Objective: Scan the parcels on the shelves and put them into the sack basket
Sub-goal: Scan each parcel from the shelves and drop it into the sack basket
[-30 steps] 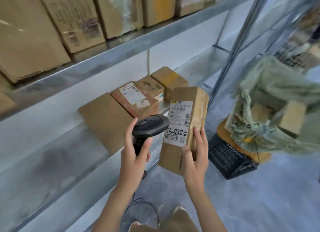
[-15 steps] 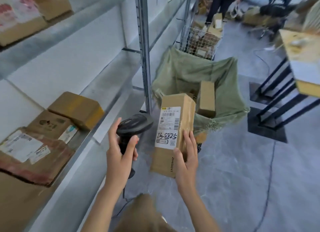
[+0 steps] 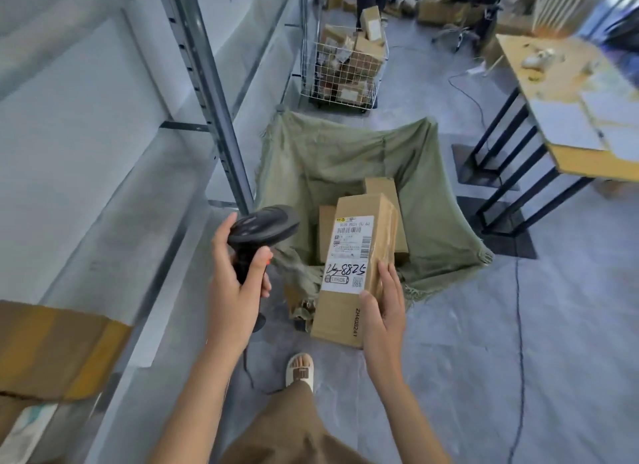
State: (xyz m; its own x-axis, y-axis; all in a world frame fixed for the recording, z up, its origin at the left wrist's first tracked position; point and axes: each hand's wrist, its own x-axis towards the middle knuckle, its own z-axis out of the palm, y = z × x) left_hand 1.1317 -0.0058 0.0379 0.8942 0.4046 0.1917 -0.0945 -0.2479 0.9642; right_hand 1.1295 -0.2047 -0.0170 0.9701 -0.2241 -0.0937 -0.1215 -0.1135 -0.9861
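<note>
The view has swung from the shelves to the green woven sack basket, now straight ahead. The right hand, fingers wrapped round its edge, holds the tall labelled cardboard parcel over the near rim; the left hand grips the black handheld scanner. Scanning looks done, so dropping it in comes next.
</note>
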